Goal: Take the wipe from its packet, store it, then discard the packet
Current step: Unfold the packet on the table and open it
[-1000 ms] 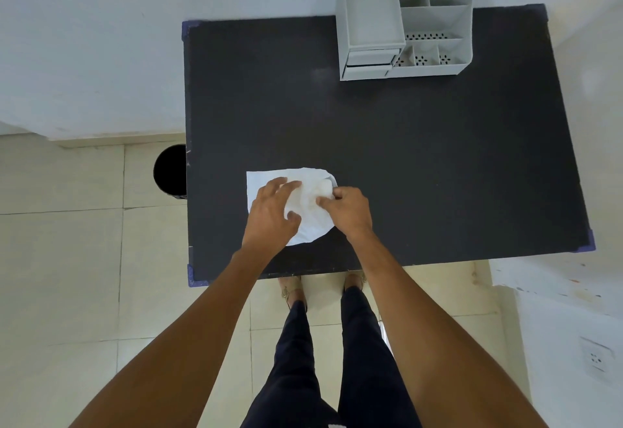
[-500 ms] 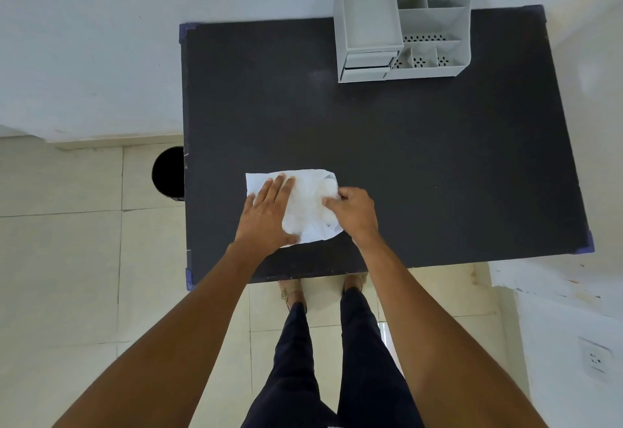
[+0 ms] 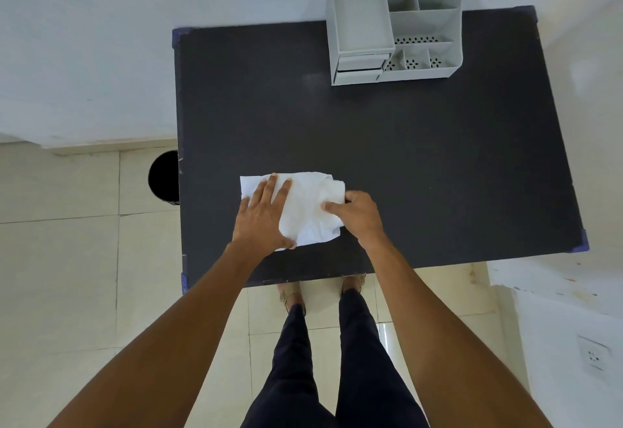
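White wipe (image 3: pixel 308 212) lay spread and crumpled on the black table (image 3: pixel 404 175), near the front edge, left of centre. Left hand (image 3: pixel 264 217) rested flat on the wipe's left part, fingers extended and slightly splayed, palm down, not clasping anything. Right hand (image 3: pixel 359 215) sat at the wipe's right edge, fingers curled in, thumb and fingertips pinching a bunched fold of the wipe there. The right side of the wipe looked doubled over or thicker; could not tell whether that was folded layers or something lying under it. No packet could be made out.

Surroundings: grey desk organiser (image 3: pixel 394 23) stood at the table's far edge, right of centre, well apart from the hands. It had a long tray section on the left, two small drawers at its front left, and several open compartments on the right, some with perforated floors. Open stretch of tabletop lay between the wipe and the organiser.

Dark round bin (image 3: pixel 163 176) stood on the tiled floor just beside the table's left edge, partly cut off by the tabletop. Wall socket (image 3: pixel 593 357) at lower right. Blue corner guards showed on the table corners.

The person's dark trousers and feet were visible below the table's front edge; both forearms bare. Palm sides of both hands hidden.
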